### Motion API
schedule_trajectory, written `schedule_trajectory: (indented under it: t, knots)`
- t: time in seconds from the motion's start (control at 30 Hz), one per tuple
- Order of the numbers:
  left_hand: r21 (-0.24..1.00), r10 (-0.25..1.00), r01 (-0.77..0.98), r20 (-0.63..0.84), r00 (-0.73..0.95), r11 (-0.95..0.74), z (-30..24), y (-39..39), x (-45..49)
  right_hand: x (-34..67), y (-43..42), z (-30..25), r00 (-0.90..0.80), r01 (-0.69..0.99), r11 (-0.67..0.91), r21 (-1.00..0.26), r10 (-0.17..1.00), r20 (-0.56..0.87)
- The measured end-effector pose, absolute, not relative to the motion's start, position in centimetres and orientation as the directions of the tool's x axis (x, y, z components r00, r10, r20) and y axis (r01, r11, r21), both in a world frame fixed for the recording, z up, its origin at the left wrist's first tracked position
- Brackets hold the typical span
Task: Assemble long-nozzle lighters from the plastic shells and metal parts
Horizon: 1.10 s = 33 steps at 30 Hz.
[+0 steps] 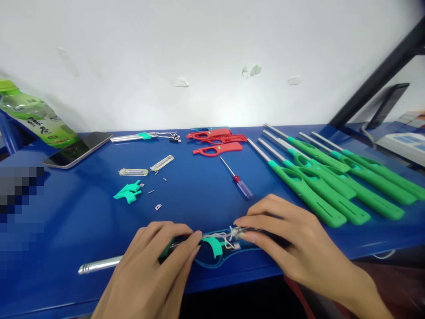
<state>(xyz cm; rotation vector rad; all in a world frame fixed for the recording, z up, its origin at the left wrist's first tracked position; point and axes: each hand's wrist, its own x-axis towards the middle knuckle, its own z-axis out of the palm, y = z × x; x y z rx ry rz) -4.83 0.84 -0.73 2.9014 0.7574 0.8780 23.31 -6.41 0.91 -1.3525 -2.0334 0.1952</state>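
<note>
A half-open blue lighter body [212, 254] with a silver metal nozzle tube [99, 265] lies at the near table edge. Its teal trigger [215, 246] and white wires are exposed. My left hand [156, 270] pinches the lighter near the tube end, fingers closed on it. The fingers of my right hand [292, 239] press on a small clear part [237, 231] at the lighter's middle.
Several assembled green lighters [318, 186] lie at the right. Red lighter shells [215, 141], a small screwdriver [237, 179], teal triggers [129, 191], clear tubes [133, 172] and tiny metal parts sit on the blue table [186, 190]. A phone [76, 148] and a green bottle [36, 117] are at the left.
</note>
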Motion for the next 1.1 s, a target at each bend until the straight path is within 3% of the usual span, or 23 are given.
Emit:
schedule_trajectory:
  t: [0.37, 0.53, 1.1]
  knots:
    - [0.193, 0.466, 0.429, 0.481, 0.743, -0.882, -1.7, -0.1, -4.6, 23.7, -6.7, 0.7, -0.270, 0.766, 0.454, -0.455, 0.870, 0.412]
    - [0.122, 0.410, 0.405, 0.492, 0.768, -0.906, -1.9, -0.5, -4.5, 23.9, -7.0, 0.5, -0.280, 0.777, 0.450, -0.440, 0.873, 0.399]
    - [0.024, 0.396, 0.429, 0.436, 0.808, -0.903, -2.0, -0.8, -4.0, 24.1, -7.0, 0.2, -0.265, 0.761, 0.429, -0.486, 0.890, 0.371]
